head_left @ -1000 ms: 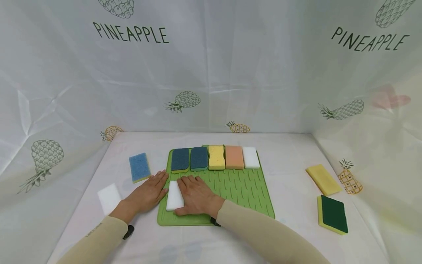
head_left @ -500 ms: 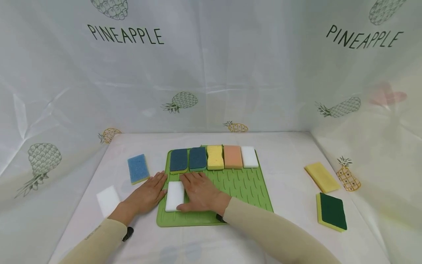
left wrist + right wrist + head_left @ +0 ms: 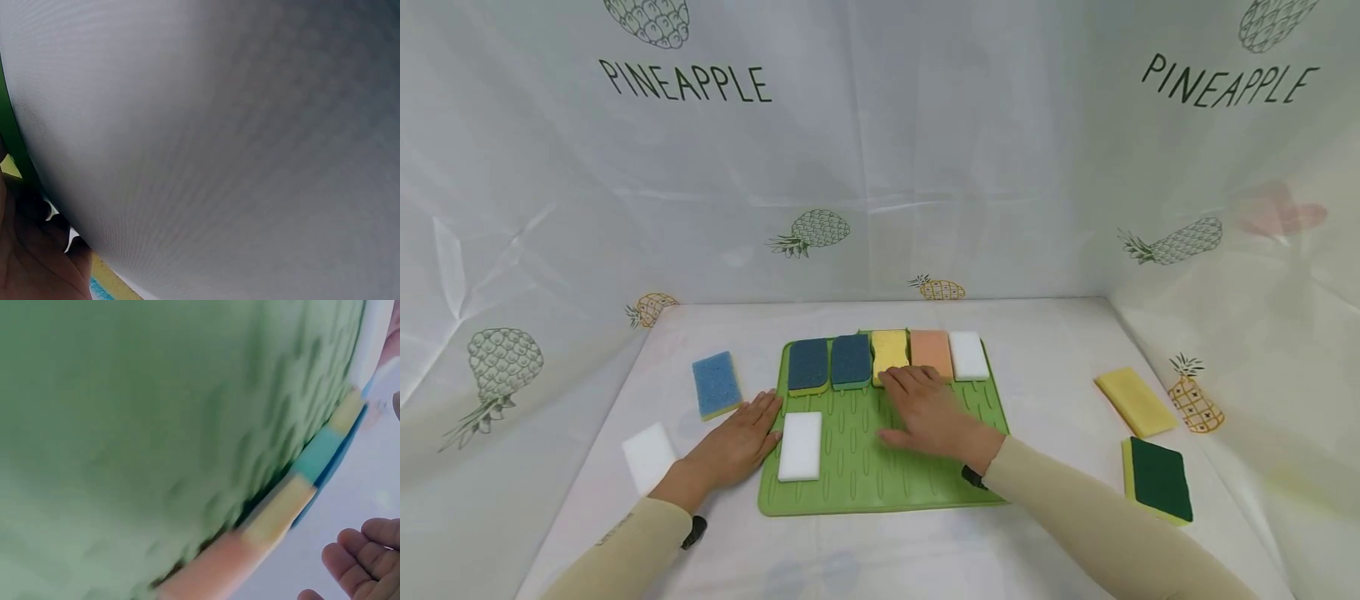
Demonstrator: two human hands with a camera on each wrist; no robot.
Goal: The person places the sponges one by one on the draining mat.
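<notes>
Setting out a second row on the ridged green mat (image 3: pixel 865 487), presumably.
White sponge block (image 3: pixel 801 447): left of frame centre, low, just beside left hand (image 3: pixel 741 442), apart from right hand (image 3: pixel 928 414) mid-frame. Both hands empty: left fingers straight, right fingers loosely extended by the yellow sponge (image 3: pixel 890 345). Next move likely calls for a loose one, perhaps the blue sponge (image 3: pixel 717 385) at frame left.

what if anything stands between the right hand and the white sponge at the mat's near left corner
Nothing visible: in the head view, only bare mat lies between the right hand and that white sponge.
</notes>
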